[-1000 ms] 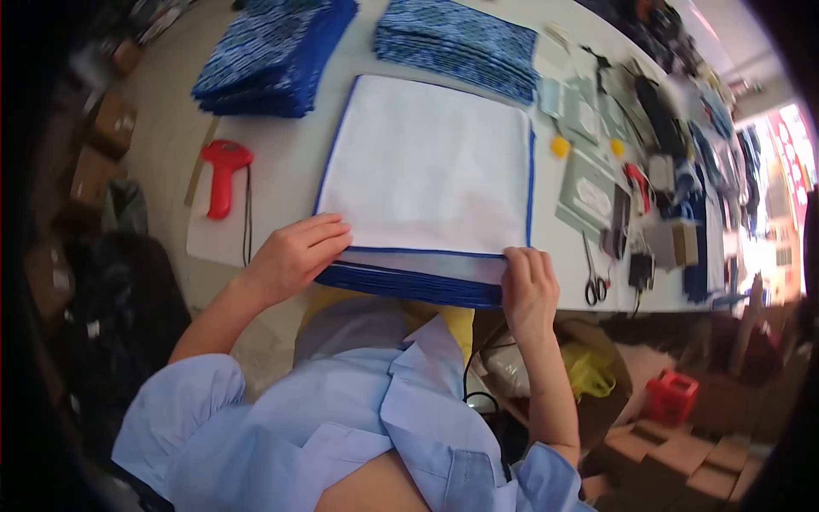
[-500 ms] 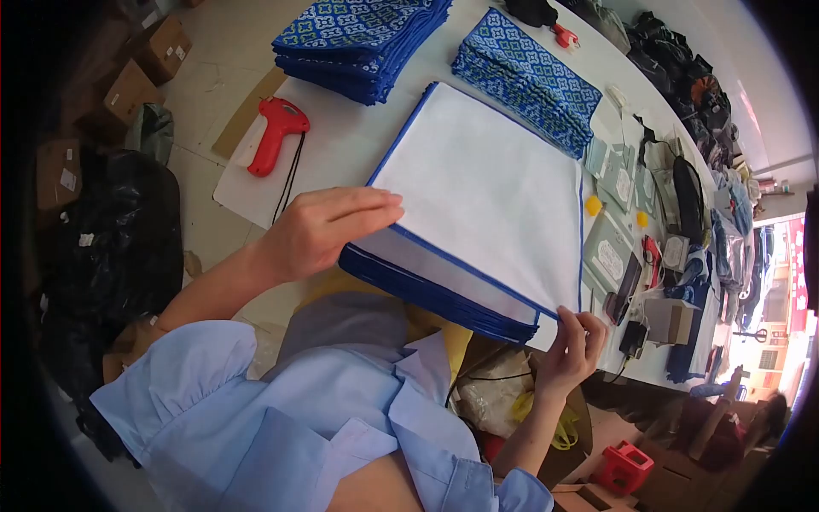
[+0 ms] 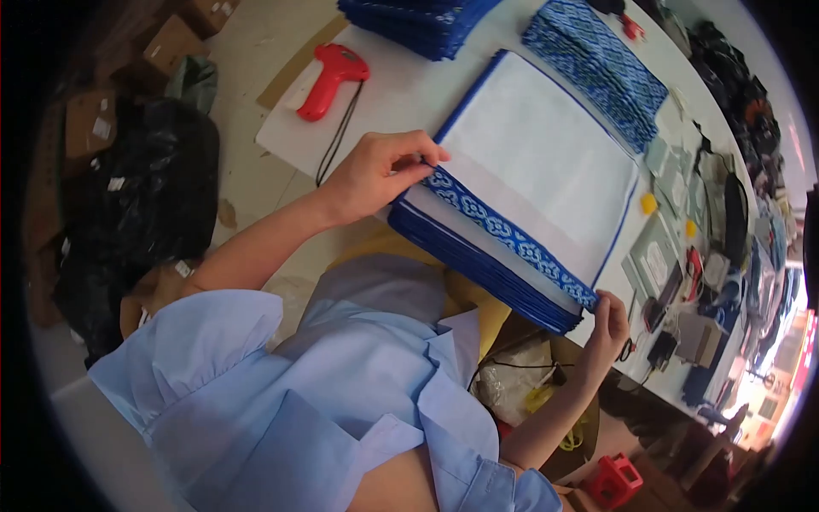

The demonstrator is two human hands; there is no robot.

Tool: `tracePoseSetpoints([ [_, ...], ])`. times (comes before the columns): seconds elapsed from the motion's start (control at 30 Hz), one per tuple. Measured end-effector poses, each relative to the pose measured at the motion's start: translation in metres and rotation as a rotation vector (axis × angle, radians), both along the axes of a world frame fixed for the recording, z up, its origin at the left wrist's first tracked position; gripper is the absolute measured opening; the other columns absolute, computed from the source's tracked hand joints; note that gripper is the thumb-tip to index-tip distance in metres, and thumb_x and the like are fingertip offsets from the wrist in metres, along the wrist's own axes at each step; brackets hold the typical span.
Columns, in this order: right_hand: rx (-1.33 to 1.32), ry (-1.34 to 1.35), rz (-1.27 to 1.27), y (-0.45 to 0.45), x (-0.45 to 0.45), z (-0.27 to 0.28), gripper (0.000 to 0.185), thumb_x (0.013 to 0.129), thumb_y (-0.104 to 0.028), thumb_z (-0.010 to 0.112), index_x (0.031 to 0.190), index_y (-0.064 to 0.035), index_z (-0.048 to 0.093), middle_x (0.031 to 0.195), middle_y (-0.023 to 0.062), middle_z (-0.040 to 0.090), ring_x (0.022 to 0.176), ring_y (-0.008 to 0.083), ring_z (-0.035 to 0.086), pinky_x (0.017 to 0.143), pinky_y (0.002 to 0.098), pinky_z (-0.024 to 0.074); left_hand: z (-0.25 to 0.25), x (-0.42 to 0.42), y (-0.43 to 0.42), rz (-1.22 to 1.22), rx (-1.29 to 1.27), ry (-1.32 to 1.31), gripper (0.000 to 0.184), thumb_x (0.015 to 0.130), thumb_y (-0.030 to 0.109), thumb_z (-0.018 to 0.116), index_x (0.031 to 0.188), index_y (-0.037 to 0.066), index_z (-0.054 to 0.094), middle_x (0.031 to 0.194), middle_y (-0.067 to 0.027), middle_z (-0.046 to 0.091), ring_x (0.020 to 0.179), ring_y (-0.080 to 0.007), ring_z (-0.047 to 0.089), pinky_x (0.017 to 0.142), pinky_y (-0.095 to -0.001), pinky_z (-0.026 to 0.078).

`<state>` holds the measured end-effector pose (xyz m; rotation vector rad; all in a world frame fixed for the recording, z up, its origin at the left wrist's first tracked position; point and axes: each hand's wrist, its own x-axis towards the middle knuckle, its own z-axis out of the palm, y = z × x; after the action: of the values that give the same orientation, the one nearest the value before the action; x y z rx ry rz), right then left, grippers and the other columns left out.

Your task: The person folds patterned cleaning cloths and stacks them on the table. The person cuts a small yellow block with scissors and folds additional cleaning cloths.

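Observation:
A white cloth piece with blue edging (image 3: 546, 136) lies on top of a stack of blue-edged pieces (image 3: 478, 260). Its near edge is folded up, showing a strip with a blue and white pattern (image 3: 499, 232). My left hand (image 3: 380, 175) pinches the left end of that fold between thumb and fingers. At the other end, my right hand (image 3: 607, 328) grips the corner of the fold.
A red tagging gun (image 3: 331, 78) with a black cord lies at the table's left. Beyond are a dark blue stack (image 3: 418, 21) and a patterned stack (image 3: 597, 72). Packets (image 3: 655, 256), a yellow round thing (image 3: 648, 203) and a box (image 3: 699, 340) stand right.
The near edge of the top piece has been lifted and folded over, so its patterned side shows. Both hands now pinch the fold's ends. The view has turned, shifting the table.

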<state>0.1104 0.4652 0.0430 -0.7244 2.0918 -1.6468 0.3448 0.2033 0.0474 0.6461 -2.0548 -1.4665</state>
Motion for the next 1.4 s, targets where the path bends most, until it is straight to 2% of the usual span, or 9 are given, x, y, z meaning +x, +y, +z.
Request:
tracePoseSetpoints([
  [0.17, 0.092, -0.037, 0.101, 0.009, 0.001, 0.0, 0.01, 0.083, -0.003, 0.052, 0.089, 0.0012, 0.058, 0.081, -0.0003, 0.055, 0.075, 0.0065, 0.048, 0.071, 0.0188, 0.0364, -0.004, 0.016, -0.004, -0.144, -0.205, -0.044, 0.007, 0.069, -0.002, 0.051, 0.075, 0.0, 0.054, 0.086, -0.0104, 0.062, 0.094, -0.027, 0.057, 0.087, -0.0346, 0.042],
  [0.37, 0.216, 0.034, 0.143, 0.024, 0.003, -0.001, 0.015, 0.076, 0.008, 0.051, 0.089, 0.0019, 0.057, 0.082, 0.0012, 0.054, 0.073, 0.0061, 0.049, 0.069, 0.0191, 0.0383, 0.003, 0.027, -0.001, -0.233, -0.407, -0.158, 0.011, 0.07, 0.001, 0.052, 0.079, 0.0, 0.058, 0.073, -0.0114, 0.06, 0.098, -0.0284, 0.055, 0.099, -0.0417, 0.03],
  [0.73, -0.079, 0.196, -0.116, 0.004, 0.014, 0.024, 0.006, 0.077, 0.004, 0.054, 0.082, 0.0009, 0.055, 0.101, 0.0157, 0.057, 0.1, 0.0211, 0.051, 0.084, 0.0275, 0.0379, 0.04, 0.013, 0.003, -0.015, -0.528, -0.036, 0.018, 0.069, -0.007, 0.057, 0.086, 0.001, 0.058, 0.093, -0.01, 0.059, 0.093, -0.0245, 0.057, 0.075, -0.0301, 0.045],
  [0.93, -0.181, 0.638, -0.038, 0.039, 0.015, 0.044, 0.005, 0.076, 0.003, 0.053, 0.08, -0.0007, 0.054, 0.086, 0.0104, 0.055, 0.097, 0.0241, 0.047, 0.088, 0.0354, 0.0343, 0.066, 0.025, 0.015, -0.029, -0.656, 0.193, 0.018, 0.068, -0.009, 0.057, 0.083, 0.001, 0.058, 0.084, -0.0097, 0.061, 0.088, -0.0268, 0.059, 0.072, -0.0307, 0.046],
  [1.03, -0.038, 0.518, 0.123, 0.051, 0.024, 0.051, 0.008, 0.075, 0.005, 0.05, 0.078, 0.0007, 0.056, 0.085, 0.0094, 0.055, 0.093, 0.0228, 0.047, 0.087, 0.0341, 0.0336, 0.062, 0.034, 0.026, -0.075, -0.588, 0.148, 0.018, 0.069, -0.008, 0.057, 0.084, 0.002, 0.059, 0.08, -0.01, 0.06, 0.083, -0.0249, 0.06, 0.07, -0.028, 0.046],
  [1.13, 0.021, 0.137, -0.06, 0.038, 0.029, 0.04, 0.006, 0.075, 0.003, 0.052, 0.079, 0.0012, 0.055, 0.076, 0.0046, 0.054, 0.081, 0.0127, 0.048, 0.074, 0.0237, 0.0373, 0.047, 0.028, 0.028, -0.08, -0.361, 0.016, 0.015, 0.071, -0.006, 0.057, 0.084, 0.002, 0.058, 0.078, -0.0104, 0.059, 0.079, -0.0219, 0.06, 0.07, -0.0263, 0.046],
  [1.27, -0.012, 0.089, -0.057, -0.003, -0.016, 0.017, 0.007, 0.082, -0.006, 0.053, 0.081, 0.0012, 0.054, 0.074, -0.0001, 0.052, 0.072, 0.0066, 0.047, 0.068, 0.0185, 0.037, 0.021, -0.012, 0.002, 0.045, -0.089, -0.02, 0.008, 0.076, 0.001, 0.056, 0.084, 0.0, 0.056, 0.076, -0.0093, 0.059, 0.071, -0.0154, 0.058, 0.067, -0.0247, 0.044],
  [1.33, 0.04, 0.165, -0.093, -0.034, -0.051, 0.005, 0.01, 0.081, -0.008, 0.054, 0.083, 0.0018, 0.055, 0.075, 0.002, 0.055, 0.072, 0.0089, 0.05, 0.068, 0.0205, 0.039, 0.025, -0.045, -0.027, -0.008, -0.169, -0.076, 0.007, 0.079, 0.003, 0.053, 0.084, -0.001, 0.056, 0.077, -0.0022, 0.057, 0.075, -0.0068, 0.052, 0.068, -0.0229, 0.043],
  [1.4, 0.064, 0.307, -0.149, -0.065, -0.085, -0.01, 0.012, 0.08, -0.01, 0.055, 0.083, 0.0018, 0.056, 0.076, 0.0056, 0.059, 0.072, 0.0124, 0.055, 0.067, 0.0242, 0.0416, 0.014, -0.083, -0.06, -0.034, -0.275, -0.08, 0.009, 0.077, 0.007, 0.057, 0.084, 0.0, 0.056, 0.077, -0.0053, 0.058, 0.075, -0.0099, 0.055, 0.068, -0.0233, 0.043],
])
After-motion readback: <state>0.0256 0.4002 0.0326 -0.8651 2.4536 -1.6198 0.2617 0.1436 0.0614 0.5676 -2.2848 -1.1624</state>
